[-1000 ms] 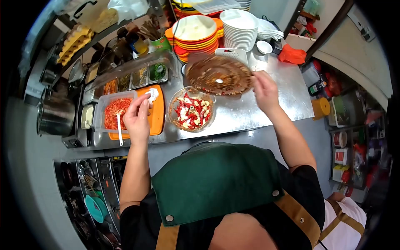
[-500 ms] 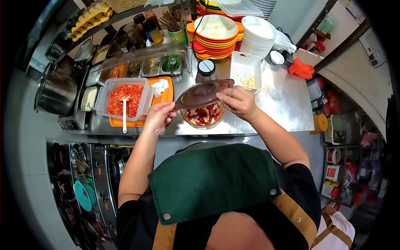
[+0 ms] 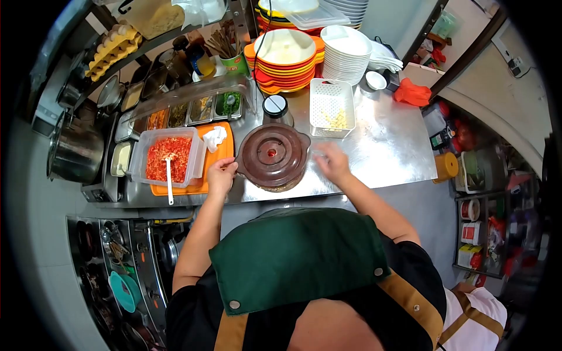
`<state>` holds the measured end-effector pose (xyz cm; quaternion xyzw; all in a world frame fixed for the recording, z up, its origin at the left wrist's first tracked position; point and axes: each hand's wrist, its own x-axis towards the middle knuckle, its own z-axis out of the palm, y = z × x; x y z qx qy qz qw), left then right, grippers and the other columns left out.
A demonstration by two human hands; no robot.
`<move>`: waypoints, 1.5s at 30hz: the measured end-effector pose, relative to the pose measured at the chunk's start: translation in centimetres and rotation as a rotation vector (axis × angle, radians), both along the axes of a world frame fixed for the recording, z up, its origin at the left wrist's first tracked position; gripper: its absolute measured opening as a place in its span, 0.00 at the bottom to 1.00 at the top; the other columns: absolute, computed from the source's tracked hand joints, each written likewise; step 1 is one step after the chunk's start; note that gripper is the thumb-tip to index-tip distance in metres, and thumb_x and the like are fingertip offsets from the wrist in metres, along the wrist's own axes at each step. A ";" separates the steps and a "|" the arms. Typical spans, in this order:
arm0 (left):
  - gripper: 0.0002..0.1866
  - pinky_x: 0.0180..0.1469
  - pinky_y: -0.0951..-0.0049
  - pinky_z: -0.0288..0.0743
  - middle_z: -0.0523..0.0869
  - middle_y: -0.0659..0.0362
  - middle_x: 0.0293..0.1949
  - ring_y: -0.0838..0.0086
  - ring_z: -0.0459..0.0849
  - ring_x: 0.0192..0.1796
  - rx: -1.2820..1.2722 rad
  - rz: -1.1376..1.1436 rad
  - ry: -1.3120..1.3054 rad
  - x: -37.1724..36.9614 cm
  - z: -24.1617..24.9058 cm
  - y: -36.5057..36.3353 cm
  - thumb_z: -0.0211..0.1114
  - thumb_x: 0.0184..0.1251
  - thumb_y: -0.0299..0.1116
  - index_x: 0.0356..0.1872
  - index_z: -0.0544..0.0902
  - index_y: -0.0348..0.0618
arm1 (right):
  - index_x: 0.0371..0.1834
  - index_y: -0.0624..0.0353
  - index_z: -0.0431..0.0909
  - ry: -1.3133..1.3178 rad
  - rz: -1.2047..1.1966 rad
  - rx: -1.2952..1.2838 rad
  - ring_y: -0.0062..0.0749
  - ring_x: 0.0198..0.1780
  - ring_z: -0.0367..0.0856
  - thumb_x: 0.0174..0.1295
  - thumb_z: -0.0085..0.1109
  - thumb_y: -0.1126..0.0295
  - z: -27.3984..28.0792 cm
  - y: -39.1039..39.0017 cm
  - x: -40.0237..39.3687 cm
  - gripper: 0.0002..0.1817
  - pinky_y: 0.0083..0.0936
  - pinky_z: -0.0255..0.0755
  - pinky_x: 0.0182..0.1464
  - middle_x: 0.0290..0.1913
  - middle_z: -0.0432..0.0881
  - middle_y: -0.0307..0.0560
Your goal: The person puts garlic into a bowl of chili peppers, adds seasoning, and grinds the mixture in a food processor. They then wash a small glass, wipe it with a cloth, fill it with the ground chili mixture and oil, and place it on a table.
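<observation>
My left hand [image 3: 220,176] pinches the round brown plastic lid [image 3: 276,166] — right hand [image 3: 332,162] loose, holding nothing — best seated level over the clear round bowl [image 3: 288,186].

Right hand [image 3: 332,162] blurred; brown lid [image 3: 274,143] hides most of the bowl [image 3: 284,188]

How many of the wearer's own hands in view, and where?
2. Left hand: fingers at the left edge of the brown lid. Right hand: over the counter, right of the lid and apart from it, blurred. Neither hidden.
</observation>
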<state>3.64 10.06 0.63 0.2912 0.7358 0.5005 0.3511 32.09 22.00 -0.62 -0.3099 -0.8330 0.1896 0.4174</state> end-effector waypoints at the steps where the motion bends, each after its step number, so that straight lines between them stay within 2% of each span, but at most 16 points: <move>1: 0.10 0.23 0.85 0.68 0.78 0.62 0.23 0.83 0.73 0.21 -0.001 -0.003 -0.032 -0.3 -0.3 -0.1 0.62 0.53 0.24 0.37 0.78 0.34 | 0.44 0.55 0.72 0.035 -0.145 -0.155 0.34 0.29 0.74 0.50 0.59 0.68 0.2 1.1 0.6 0.16 0.26 0.69 0.29 0.31 0.74 0.45; 4: 0.10 0.24 0.85 0.69 0.79 0.61 0.24 0.83 0.74 0.21 0.011 -0.018 -0.070 0.2 0.0 -0.4 0.62 0.53 0.23 0.37 0.78 0.34 | 0.51 0.59 0.65 0.158 -0.487 -0.340 0.35 0.28 0.74 0.55 0.54 0.64 -1.5 5.4 2.4 0.21 0.28 0.67 0.33 0.29 0.74 0.47; 8: 0.10 0.24 0.85 0.70 0.79 0.60 0.24 0.82 0.74 0.21 0.006 -0.040 0.037 0.8 0.1 -1.2 0.62 0.52 0.23 0.37 0.78 0.33 | 0.52 0.62 0.64 0.179 -0.597 -0.667 0.38 0.35 0.77 0.57 0.50 0.60 -2.4 8.9 3.5 0.23 0.31 0.68 0.39 0.28 0.77 0.51; 11: 0.11 0.25 0.82 0.70 0.79 0.60 0.23 0.80 0.76 0.22 -0.033 -0.040 0.136 0.6 -0.3 -1.2 0.64 0.50 0.25 0.36 0.78 0.34 | 0.48 0.63 0.68 -0.012 -0.556 -0.575 0.36 0.30 0.78 0.57 0.48 0.65 -7.9 12.0 4.4 0.18 0.28 0.70 0.32 0.30 0.78 0.51; 12: 0.11 0.26 0.80 0.71 0.79 0.58 0.26 0.78 0.77 0.24 -0.041 -0.046 0.140 -1.2 -2.8 -1.3 0.64 0.49 0.26 0.35 0.78 0.35 | 0.45 0.63 0.70 0.164 -0.552 -0.789 0.33 0.25 0.77 0.57 0.45 0.67 -6.2 11.4 4.1 0.16 0.27 0.70 0.26 0.27 0.78 0.51; 13: 0.12 0.32 0.77 0.72 0.79 0.53 0.33 0.72 0.79 0.33 0.059 -0.080 0.507 -0.8 -1.8 -1.2 0.64 0.47 0.25 0.36 0.78 0.35 | 0.43 0.64 0.72 0.350 -0.533 -0.996 0.31 0.20 0.76 0.56 0.42 0.69 -4.3 10.4 3.5 0.14 0.25 0.69 0.21 0.25 0.78 0.51; 16: 0.14 0.42 0.72 0.71 0.75 0.51 0.43 0.65 0.76 0.43 0.020 -0.101 0.697 2.2 2.7 -0.2 0.65 0.45 0.26 0.36 0.78 0.37 | 0.41 0.64 0.72 0.408 -0.460 -1.053 0.26 0.13 0.72 0.55 0.36 0.72 -3.5 10.5 4.9 0.15 0.22 0.65 0.13 0.19 0.76 0.49; 18: 0.20 0.52 0.65 0.65 0.70 0.49 0.52 0.59 0.70 0.53 0.126 -0.372 0.956 3.6 3.7 0.5 0.68 0.43 0.33 0.41 0.78 0.40 | 0.40 0.65 0.71 0.482 -0.515 -1.053 0.25 0.13 0.70 0.56 0.35 0.72 -3.2 10.2 6.2 0.14 0.22 0.65 0.14 0.18 0.75 0.49; 21: 0.30 0.57 0.61 0.59 0.64 0.48 0.59 0.56 0.63 0.58 0.020 -0.544 0.995 6.5 5.1 1.4 0.70 0.40 0.41 0.48 0.75 0.43 | 0.35 0.65 0.67 0.606 -0.609 -1.066 0.26 0.13 0.69 0.57 0.35 0.72 -1.5 10.2 8.7 0.11 0.20 0.64 0.14 0.18 0.75 0.50; 26: 0.40 0.61 0.64 0.56 0.55 0.46 0.64 0.53 0.58 0.62 -0.293 -0.643 0.915 6.6 5.5 2.7 0.73 0.35 0.44 0.56 0.69 0.47 | 0.48 0.66 0.57 0.693 -0.731 -1.094 0.31 0.17 0.75 0.57 0.41 0.71 -1.3 11.9 10.3 0.17 0.23 0.68 0.15 0.23 0.77 0.55; 33: 0.43 0.63 0.65 0.54 0.52 0.45 0.64 0.53 0.55 0.64 -0.357 -0.659 0.817 6.9 6.1 3.2 0.73 0.36 0.41 0.60 0.64 0.52 | 0.50 0.60 0.53 1.222 -0.214 -1.477 0.27 0.21 0.71 0.61 0.41 0.68 -1.1 11.3 3.8 0.16 0.20 0.67 0.19 0.28 0.75 0.48; 35: 0.43 0.62 0.65 0.55 0.52 0.46 0.65 0.53 0.54 0.64 -0.336 -0.621 0.787 6.6 5.6 3.1 0.74 0.34 0.41 0.59 0.64 0.51 | 0.45 0.59 0.61 1.188 -0.290 -1.420 0.23 0.19 0.66 0.61 0.43 0.66 1.2 12.0 0.9 0.12 0.17 0.61 0.17 0.26 0.73 0.43; 37: 0.43 0.63 0.65 0.54 0.52 0.47 0.65 0.54 0.54 0.64 -0.287 -0.615 0.780 6.3 5.1 2.9 0.74 0.34 0.40 0.59 0.65 0.50 | 0.36 0.59 0.68 0.993 0.075 -1.177 0.19 0.18 0.64 0.60 0.47 0.65 2.4 15.0 -1.4 0.09 0.16 0.57 0.16 0.24 0.73 0.40; 39: 0.43 0.62 0.64 0.54 0.54 0.49 0.65 0.55 0.54 0.64 -0.274 -0.572 0.756 6.1 4.9 2.6 0.74 0.34 0.40 0.58 0.65 0.47 | 0.27 0.59 0.71 0.870 -0.084 -1.082 0.17 0.17 0.63 0.58 0.50 0.62 7.3 16.1 -4.5 0.11 0.15 0.55 0.16 0.22 0.72 0.38; 42: 0.35 0.62 0.60 0.52 0.59 0.45 0.61 0.54 0.57 0.63 0.005 -0.384 0.817 6.1 3.4 1.0 0.69 0.43 0.39 0.55 0.66 0.40 | 0.32 0.62 0.73 0.632 0.029 -1.037 0.18 0.19 0.67 0.57 0.53 0.62 8.8 17.2 -7.7 0.12 0.14 0.60 0.19 0.23 0.75 0.38; 45: 0.31 0.61 0.62 0.52 0.62 0.43 0.58 0.53 0.61 0.60 0.055 -0.057 0.799 5.0 -0.3 -0.9 0.65 0.48 0.37 0.55 0.66 0.38 | 0.48 0.65 0.71 -0.088 0.302 -0.488 0.35 0.41 0.77 0.47 0.63 0.55 6.6 15.5 -10.0 0.30 0.26 0.70 0.44 0.38 0.78 0.51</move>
